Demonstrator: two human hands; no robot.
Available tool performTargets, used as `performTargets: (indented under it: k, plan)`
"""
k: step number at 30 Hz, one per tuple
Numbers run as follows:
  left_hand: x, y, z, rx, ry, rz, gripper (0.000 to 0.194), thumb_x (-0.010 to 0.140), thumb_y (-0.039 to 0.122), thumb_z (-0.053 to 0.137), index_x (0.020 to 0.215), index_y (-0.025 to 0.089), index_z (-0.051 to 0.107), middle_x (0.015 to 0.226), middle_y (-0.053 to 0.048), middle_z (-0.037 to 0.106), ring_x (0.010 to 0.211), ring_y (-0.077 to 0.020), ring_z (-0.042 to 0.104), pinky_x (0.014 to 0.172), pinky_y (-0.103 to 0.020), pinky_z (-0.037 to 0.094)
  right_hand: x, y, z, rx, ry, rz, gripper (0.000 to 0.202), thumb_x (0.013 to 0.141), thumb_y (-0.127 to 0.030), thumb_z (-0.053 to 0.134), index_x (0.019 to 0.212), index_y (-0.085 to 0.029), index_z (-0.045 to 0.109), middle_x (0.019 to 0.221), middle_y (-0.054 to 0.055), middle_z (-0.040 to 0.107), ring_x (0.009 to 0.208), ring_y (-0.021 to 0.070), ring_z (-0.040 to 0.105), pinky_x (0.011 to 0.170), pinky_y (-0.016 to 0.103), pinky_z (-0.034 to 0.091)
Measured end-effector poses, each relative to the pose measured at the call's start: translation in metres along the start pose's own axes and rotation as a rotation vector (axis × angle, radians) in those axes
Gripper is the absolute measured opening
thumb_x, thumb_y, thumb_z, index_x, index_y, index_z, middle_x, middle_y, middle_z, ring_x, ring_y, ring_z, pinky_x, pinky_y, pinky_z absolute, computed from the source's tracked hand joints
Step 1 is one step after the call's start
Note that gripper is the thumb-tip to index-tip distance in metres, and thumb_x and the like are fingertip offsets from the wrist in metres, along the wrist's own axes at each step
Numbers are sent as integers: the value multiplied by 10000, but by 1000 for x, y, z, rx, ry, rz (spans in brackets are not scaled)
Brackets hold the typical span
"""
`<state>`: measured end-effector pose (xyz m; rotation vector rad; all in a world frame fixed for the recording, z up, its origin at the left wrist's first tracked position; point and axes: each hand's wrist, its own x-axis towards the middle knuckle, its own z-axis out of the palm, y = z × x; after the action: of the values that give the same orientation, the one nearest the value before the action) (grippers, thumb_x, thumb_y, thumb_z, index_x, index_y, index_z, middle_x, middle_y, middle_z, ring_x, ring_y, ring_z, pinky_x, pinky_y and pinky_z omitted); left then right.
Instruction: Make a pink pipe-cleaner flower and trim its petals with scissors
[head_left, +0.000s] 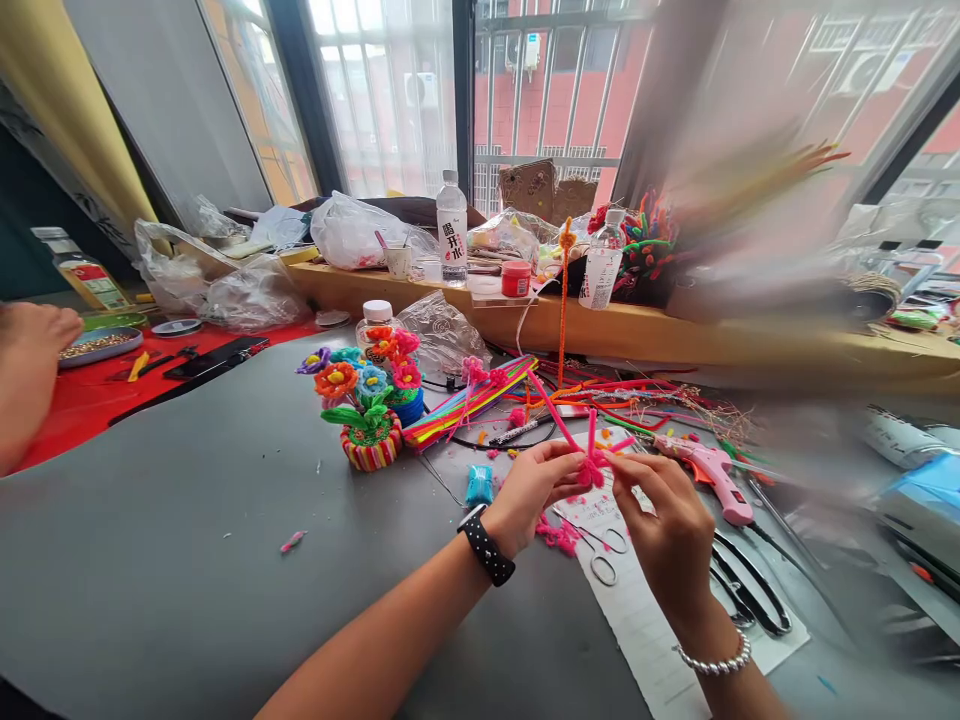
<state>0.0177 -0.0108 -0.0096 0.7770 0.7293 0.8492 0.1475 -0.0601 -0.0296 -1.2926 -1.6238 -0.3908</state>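
The left hand [529,495] and right hand [664,520] pinch a fuzzy pink stemmed piece [592,465], apparently pipe cleaner, toward one o'clock; at eleven, fluffy flowers [367,378] fill a striped round pot [371,445].

Open bench [225,540] runs from six o'clock to nine, broken by a pink scrap [293,542]. The flower pots [372,441] obstruct eleven o'clock; the pipe-cleaner pile [637,388] crowds twelve to one, the glue gun [716,478] three.
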Motion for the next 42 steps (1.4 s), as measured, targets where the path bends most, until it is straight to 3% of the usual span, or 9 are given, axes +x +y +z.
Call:
performTargets:
  k: [10,22,34,42]
  plan:
    - [-1,3,-1,17,23,6,82,675,132,622,734,112,569,724,-35,609,611,-98,594,690,-236,477,0,4,-2,-89,-67,-156,246,788,-104,487,972,-216,605,814,48,616,754,175,551,744,335,443]
    - [-2,5,0,48,26,17,28,701,107,597,722,94,585,667,-29,607,567,-89,597,644,-224,491,1,-1,-2,-131,-26,-251,261,776,-62,510,990,-174,609,813,64,626,740,175,545,744,318,450]
    - [-1,4,-2,85,10,17,177,612,216,696,697,102,590,693,-38,606,596,-110,593,699,-274,478,0,-3,-3,-254,-72,-323,238,770,-38,499,947,-131,627,779,79,625,740,183,543,711,298,457]
    - [-1,5,-2,111,-23,71,232,587,241,718,707,97,581,709,-41,600,661,-118,590,710,-262,464,-1,-4,1,-237,-45,-296,246,774,-50,503,983,-145,592,819,75,634,764,180,565,736,304,455]
